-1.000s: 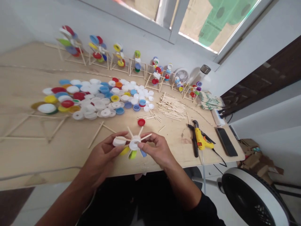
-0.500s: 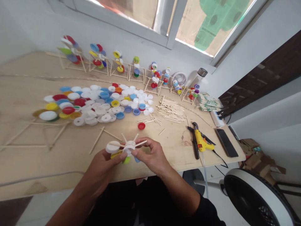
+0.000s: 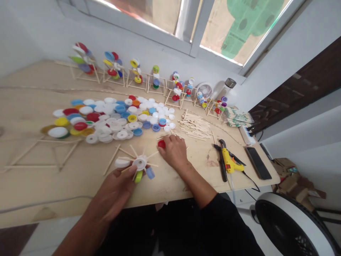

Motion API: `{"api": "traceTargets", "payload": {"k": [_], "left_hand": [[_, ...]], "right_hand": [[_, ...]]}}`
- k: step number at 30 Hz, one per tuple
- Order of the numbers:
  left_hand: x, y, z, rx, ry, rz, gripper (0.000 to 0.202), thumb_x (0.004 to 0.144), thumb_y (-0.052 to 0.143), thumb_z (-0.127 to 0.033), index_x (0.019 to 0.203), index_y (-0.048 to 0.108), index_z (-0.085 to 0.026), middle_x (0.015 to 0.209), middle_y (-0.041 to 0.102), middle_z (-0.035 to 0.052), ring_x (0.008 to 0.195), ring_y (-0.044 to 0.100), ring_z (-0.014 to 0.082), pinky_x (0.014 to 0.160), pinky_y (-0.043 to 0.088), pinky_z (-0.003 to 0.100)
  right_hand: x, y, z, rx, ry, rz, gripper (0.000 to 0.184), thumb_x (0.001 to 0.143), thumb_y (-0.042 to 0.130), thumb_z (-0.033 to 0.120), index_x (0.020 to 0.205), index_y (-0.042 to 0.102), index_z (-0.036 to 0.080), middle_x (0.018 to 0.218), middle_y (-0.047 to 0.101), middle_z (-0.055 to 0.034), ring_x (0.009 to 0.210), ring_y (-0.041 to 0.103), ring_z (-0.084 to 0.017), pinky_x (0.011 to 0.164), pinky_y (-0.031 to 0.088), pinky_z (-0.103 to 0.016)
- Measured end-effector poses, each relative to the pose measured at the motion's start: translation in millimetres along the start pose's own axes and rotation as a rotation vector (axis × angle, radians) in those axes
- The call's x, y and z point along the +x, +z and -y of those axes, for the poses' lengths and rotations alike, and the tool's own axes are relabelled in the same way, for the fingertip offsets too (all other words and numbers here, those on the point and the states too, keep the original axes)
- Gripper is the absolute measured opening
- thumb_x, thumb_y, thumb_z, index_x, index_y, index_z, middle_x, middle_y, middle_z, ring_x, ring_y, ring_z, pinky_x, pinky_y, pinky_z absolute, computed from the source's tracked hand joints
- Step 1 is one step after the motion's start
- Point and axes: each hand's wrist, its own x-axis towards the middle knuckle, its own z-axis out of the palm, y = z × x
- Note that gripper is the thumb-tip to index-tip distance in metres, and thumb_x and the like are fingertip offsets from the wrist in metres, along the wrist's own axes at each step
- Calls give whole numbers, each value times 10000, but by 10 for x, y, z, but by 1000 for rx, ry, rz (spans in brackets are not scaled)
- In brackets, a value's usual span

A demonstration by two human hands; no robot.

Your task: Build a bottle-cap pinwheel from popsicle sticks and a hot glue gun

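My left hand [image 3: 117,188] grips a small wheel [image 3: 140,163] made of a white cap hub with thin wooden sticks radiating from it. A white cap [image 3: 122,162], a lime-green cap [image 3: 138,176] and a light blue cap [image 3: 150,172] are fixed on some sticks; other sticks are bare. Farther forward, my right hand [image 3: 174,151] has its thumb and fingers closed on a red bottle cap [image 3: 161,144] at the table surface. The fingertips partly cover that cap. Beside the wheel lie two joined sticks [image 3: 112,160].
Many coloured bottle caps [image 3: 117,121] spread across the table, with a pile of wooden sticks [image 3: 195,124] to their right. Finished cap wheels on stick frames [image 3: 157,87] line the wall. A yellow glue gun [image 3: 231,163], pliers [image 3: 221,163] and a phone [image 3: 258,163] lie at right.
My right hand has let go of the wheel and moved forward to the red bottle cap. My left hand keeps the wheel, now turned with its hub facing up.
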Motion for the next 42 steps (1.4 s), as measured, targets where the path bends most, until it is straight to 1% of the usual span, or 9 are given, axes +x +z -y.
{"api": "traceTargets", "payload": {"k": [5,9,14,19,23,27,32,36,42], "left_hand": [[4,11,-35,-46,-18,4,225,516,898,-206,689,762,-161,768,778,60,732,706,186,690,602,235],[23,0,-12,-24,3,40,230,518,907,-220,696,772,-165,772,780,59,729,704,181,665,602,226],[-11,67,24,52,40,-14,297,446,922,-222,696,768,-178,759,773,50,772,714,215,607,593,232],[-33,113,53,108,42,-10,311,477,908,-242,743,754,-196,779,774,40,851,730,251,717,613,286],[-4,97,56,140,24,-12,298,484,913,-287,720,753,-200,800,776,48,851,730,263,675,611,300],[27,82,52,142,12,-18,298,482,917,-313,714,755,-219,823,780,57,865,726,298,643,618,349],[9,122,65,132,15,-3,295,488,925,-313,710,755,-218,812,770,53,904,711,294,647,606,333],[-27,149,88,93,44,12,308,475,933,-285,709,754,-195,778,751,37,776,680,213,586,560,268],[-45,124,125,11,94,9,349,462,936,-242,737,727,-190,790,739,16,842,684,198,716,561,260]], "right_hand": [[-25,22,23,-52,-47,5,260,956,605,361,1105,673,159,1143,682,-142,1070,580,-289,895,415,-418],[-275,-7,-69,36,-63,-10,201,951,612,341,1095,667,211,1092,683,-89,1050,566,-276,872,400,-398],[-518,35,-111,48,-72,0,221,940,621,298,1138,675,215,1093,684,-88,1036,554,-277,902,395,-410],[-693,-98,-191,128,-73,-83,310,940,617,301,1227,651,190,1142,688,-107,1085,560,-280,940,420,-422],[-1074,-377,-651,222,-13,-316,292,945,567,266,1213,662,200,1181,704,-112,1111,598,-271,975,444,-432],[-1566,-577,-1366,39,151,-460,298,933,524,236,1185,677,200,1134,723,-127,1080,623,-291,948,474,-457],[-1934,-567,-1972,-319,258,-296,408,876,485,138,1245,657,160,1226,683,-162,1091,599,-319,869,486,-451],[-1906,-448,-2165,-391,209,-224,453,851,520,137,1289,632,162,1278,654,-161,1113,585,-313,853,494,-427],[-1794,-359,-2348,-381,142,-189,418,834,537,131,1232,659,177,1252,663,-169,1059,608,-321,828,508,-439]]}}
